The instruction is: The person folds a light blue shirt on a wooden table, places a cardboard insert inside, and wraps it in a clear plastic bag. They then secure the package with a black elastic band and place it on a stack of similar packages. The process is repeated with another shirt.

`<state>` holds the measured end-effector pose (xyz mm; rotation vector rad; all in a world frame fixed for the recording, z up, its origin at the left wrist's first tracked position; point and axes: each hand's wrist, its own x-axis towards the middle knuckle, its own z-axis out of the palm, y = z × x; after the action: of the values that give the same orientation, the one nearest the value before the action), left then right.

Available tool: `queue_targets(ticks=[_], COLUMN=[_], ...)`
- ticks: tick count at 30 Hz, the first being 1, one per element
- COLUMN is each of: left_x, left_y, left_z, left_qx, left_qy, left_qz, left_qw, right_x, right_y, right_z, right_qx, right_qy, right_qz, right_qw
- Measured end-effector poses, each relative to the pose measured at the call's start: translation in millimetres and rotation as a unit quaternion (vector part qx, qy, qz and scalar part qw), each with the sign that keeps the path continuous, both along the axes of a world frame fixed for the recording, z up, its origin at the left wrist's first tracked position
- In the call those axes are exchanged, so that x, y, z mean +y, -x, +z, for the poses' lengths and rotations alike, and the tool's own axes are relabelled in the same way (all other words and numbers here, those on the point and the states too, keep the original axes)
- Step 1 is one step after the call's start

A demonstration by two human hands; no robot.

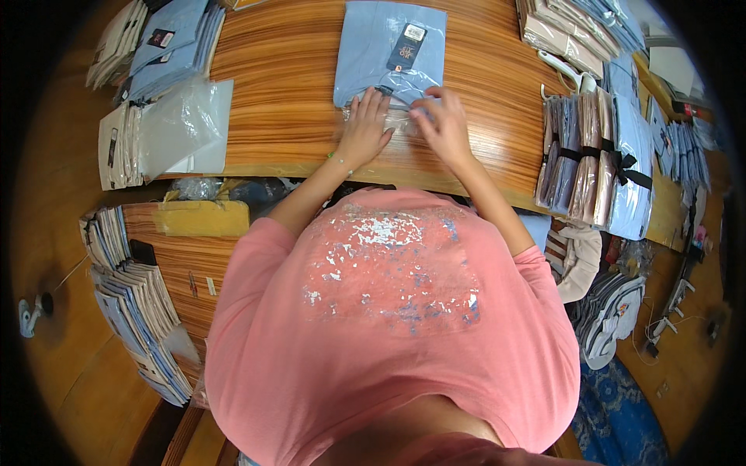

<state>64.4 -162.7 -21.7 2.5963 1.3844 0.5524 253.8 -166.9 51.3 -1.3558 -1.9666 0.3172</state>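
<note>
A folded light-blue shirt [357, 46] in a clear plastic bag lies on the wooden table in front of me, with a dark hang tag [407, 50] on its upper part. Across the bag's near end my left hand [362, 128] rests flat, fingers stretched out. Just right of it, my right hand [444, 128] is at the near right corner, its fingers bent and apart. Clear plastic of the bag's near end [399, 122] shows crumpled between the two hands. Whether the right fingertips touch that plastic is hard to see.
Left stand packed blue shirts [167, 46] and a stack of clear bags [186, 128]. Bundles tied with black ribbon [579, 155] stand right, near a white-handled tool [559, 68]. More packed garments [136, 311] lie on a lower surface at left.
</note>
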Motion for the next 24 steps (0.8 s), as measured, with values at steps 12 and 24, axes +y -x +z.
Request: queue_targets(ticks=[12,24], left_x=[-8,-65], left_y=[-14,-3], left_z=[-1,43], left_qx=[-0.013,-0.007], left_qy=[-0.053,0.265], left_qz=[0.054,-0.081], left_qw=[0.997,0.961], right_x=[17,9], right_y=[-37,-15], right_z=[-58,-64], right_qx=[0.428,0.642], right_qy=[0.552,0.536], right_qz=[-0.051,-0.053], right_qw=[0.714,0.546])
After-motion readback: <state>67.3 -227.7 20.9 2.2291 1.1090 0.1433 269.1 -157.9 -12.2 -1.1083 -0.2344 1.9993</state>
